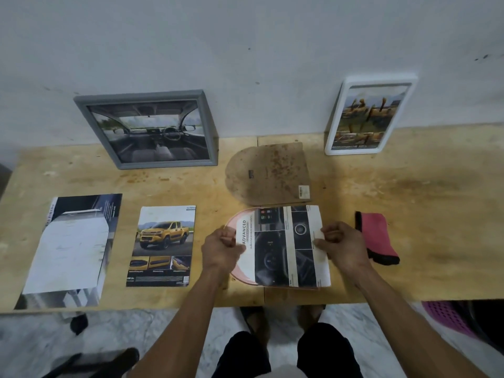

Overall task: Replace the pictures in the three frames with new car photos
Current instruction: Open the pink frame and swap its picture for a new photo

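my left hand [222, 248] and right hand [339, 245] each pinch a side edge of the dashboard photo [286, 245], which lies over the pink arched frame [234, 271] at the near edge of the table [409, 186]. its brown backing board [268, 173] lies just behind. the grey frame [148, 129] and white frame [369, 115] lean on the wall, both holding car pictures.

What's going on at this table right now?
A person is fitting a car brochure page over a pink arch-shaped frame lying flat on the wooden table, the left hand and right hand each pinching a side edge. The frame's brown backing board lies just behind it. A grey frame and a white frame lean against the wall, already holding car pictures.
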